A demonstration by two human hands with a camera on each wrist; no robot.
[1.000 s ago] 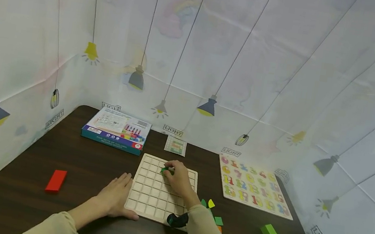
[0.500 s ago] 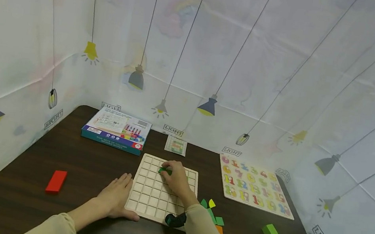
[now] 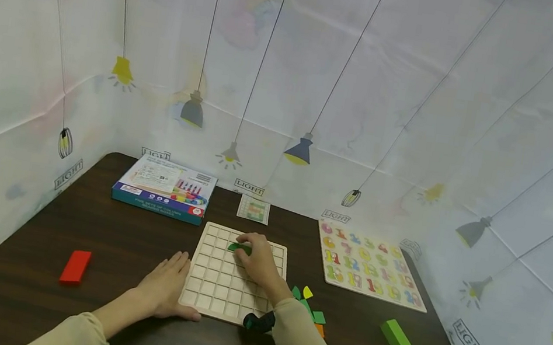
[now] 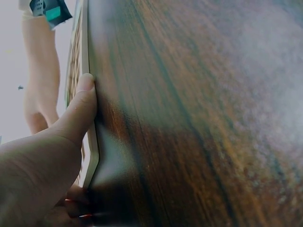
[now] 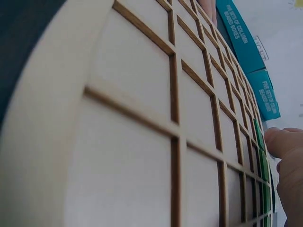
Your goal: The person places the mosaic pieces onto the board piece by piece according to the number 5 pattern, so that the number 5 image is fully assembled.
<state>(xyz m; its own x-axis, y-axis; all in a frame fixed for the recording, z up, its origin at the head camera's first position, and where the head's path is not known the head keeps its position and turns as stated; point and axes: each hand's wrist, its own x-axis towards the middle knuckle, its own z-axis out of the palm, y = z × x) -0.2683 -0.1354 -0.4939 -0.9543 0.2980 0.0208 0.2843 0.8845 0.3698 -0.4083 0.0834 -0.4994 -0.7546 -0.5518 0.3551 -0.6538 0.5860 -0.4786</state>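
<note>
Green piece (image 3: 239, 247) sits at the far rows of the wooden grid board (image 3: 218, 288), pinched by your right hand (image 3: 260, 261). Your left hand (image 3: 165, 291) lies flat, fingers straight, thumb against the board's near-left edge. Nearly every cell appears unfilled; loose coloured pieces (image 3: 310, 310) wait just right of the board. Judged barely started

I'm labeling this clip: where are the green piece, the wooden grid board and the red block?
green piece (image 3: 239, 247), head view, its left end.
wooden grid board (image 3: 212, 282), head view, bare cells.
red block (image 3: 75, 267), head view, top face.
</note>
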